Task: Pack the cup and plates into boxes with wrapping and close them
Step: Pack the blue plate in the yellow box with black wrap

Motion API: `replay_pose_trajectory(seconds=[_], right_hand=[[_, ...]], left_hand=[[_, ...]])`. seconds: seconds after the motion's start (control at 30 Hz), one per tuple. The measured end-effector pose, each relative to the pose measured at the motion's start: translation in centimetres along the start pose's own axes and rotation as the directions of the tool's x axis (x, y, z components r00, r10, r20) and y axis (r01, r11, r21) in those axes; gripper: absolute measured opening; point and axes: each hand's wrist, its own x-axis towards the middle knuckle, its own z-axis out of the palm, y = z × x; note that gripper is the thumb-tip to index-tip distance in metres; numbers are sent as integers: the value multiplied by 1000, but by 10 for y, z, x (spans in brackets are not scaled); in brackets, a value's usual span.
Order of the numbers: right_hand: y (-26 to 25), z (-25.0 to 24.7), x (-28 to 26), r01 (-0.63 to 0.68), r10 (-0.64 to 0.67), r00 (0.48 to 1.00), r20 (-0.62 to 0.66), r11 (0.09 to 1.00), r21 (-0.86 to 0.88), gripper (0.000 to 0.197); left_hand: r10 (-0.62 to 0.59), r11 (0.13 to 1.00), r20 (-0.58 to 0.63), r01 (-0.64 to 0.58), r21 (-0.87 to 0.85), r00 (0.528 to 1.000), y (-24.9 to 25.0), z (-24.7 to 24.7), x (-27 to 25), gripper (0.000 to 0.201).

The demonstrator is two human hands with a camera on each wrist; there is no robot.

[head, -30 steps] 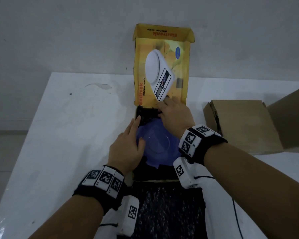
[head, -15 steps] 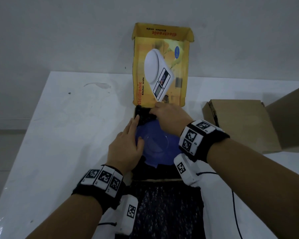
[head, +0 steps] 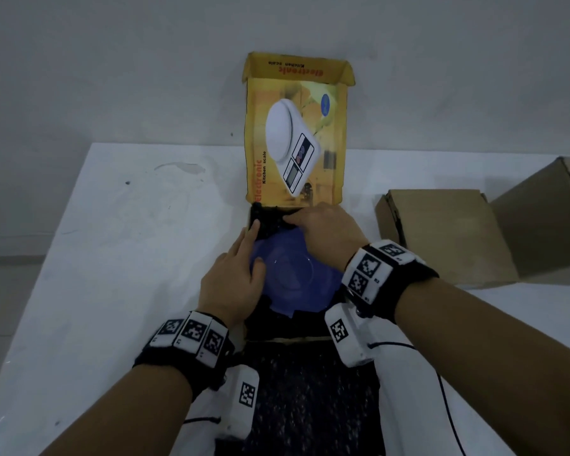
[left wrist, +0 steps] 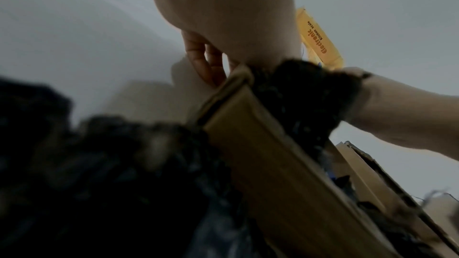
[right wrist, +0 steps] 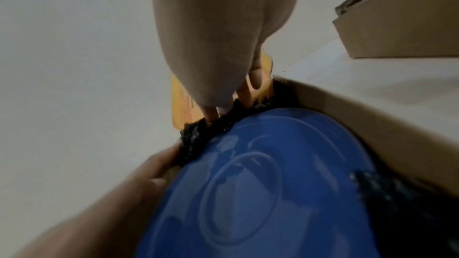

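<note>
The blue plate (head: 293, 278) lay in the box; left hand (head: 232, 284) steadied it flat-fingered while right hand (head: 326, 232) pinched the far wrapping (head: 270, 220) to cover it.

- Head view: dim, even light; soft shadows on the white table (head: 112, 258); straight edges bow outward.
- Left wrist view: dark wrapping (left wrist: 99, 183) heavily blurred, underexposed.
- Right wrist view: soft focus; faint reflections on the blue plate (right wrist: 261, 183).
</note>
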Motion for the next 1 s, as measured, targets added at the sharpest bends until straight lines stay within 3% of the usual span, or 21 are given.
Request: replay_pose_trajectory(seconds=[0.1, 0.2, 0.33, 0.43, 0.5, 0.6, 0.8, 0.9, 1.0], right_hand=[[1, -2, -24, 3, 12, 994, -106, 989, 149, 42], [-3, -3, -53, 10, 13, 996, -94, 972, 236, 31], [-19, 1, -95, 108, -90, 994, -69, 935, 339, 4], [-37, 11, -122, 163, -207, 974, 93, 923, 349, 15], [-43, 26, -137, 218, -266, 947, 182, 944, 248, 31], [-45, 46, -153, 305, -313, 929, 197, 950, 73, 47], [-42, 42, -159, 202, -237, 951, 200, 963, 179, 12], [-39, 35, -162, 171, -209, 963, 171, 962, 214, 11], [-39, 37, -165, 212, -248, 938, 244, 963, 164, 27]], left_hand=[[45, 996, -21, -47, -71, 999, -6, -1, -2, 64], [83, 993, -17, -84, -79, 996, -9, -5, -7, 62], [129, 982, 1, -127, -139, 992, -15, -6, -17, 60], [107, 974, 7, -104, -200, 994, -17, -6, -20, 59], [100, 975, 0, -98, -200, 995, -16, -4, -22, 59], [106, 973, -10, -106, -204, 994, -16, -1, -24, 60], [88, 971, 8, -84, -223, 996, -15, 1, -21, 62], [98, 967, -5, -96, -238, 995, -15, 1, -22, 58], [96, 965, -1, -94, -244, 995, -17, 2, -22, 58]])
